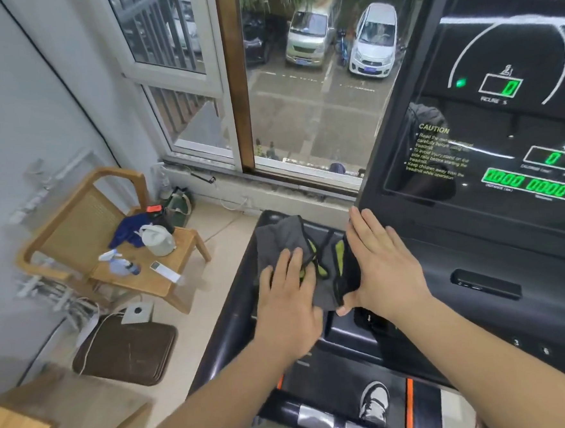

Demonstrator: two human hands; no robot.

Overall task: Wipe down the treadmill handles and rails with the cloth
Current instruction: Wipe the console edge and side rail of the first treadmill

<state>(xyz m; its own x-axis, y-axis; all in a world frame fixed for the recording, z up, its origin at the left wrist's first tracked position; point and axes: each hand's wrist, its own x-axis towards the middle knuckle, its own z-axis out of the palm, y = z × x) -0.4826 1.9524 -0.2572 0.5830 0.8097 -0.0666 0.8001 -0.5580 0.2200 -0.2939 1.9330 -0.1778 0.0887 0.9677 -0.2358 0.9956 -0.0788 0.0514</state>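
Left hand point(287, 300) and right hand point(382, 267) press flat, straight fingers on the crumpled grey, lime-trimmed cloth point(276, 241) atop the black treadmill console point(477, 250); the wiping seems barely begun.

bare forearms lead to the left hand point(287, 300) and right hand point(385, 266); a grey-white sneaker point(374, 399), dark laces.

treadmill ledge point(350, 337), grey cloth point(278, 244) lying on it

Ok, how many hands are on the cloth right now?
2. The left hand lies flat on the near part of the grey cloth; the right hand, fingers straight, touches its right edge, beside the treadmill console. Neither is hidden.
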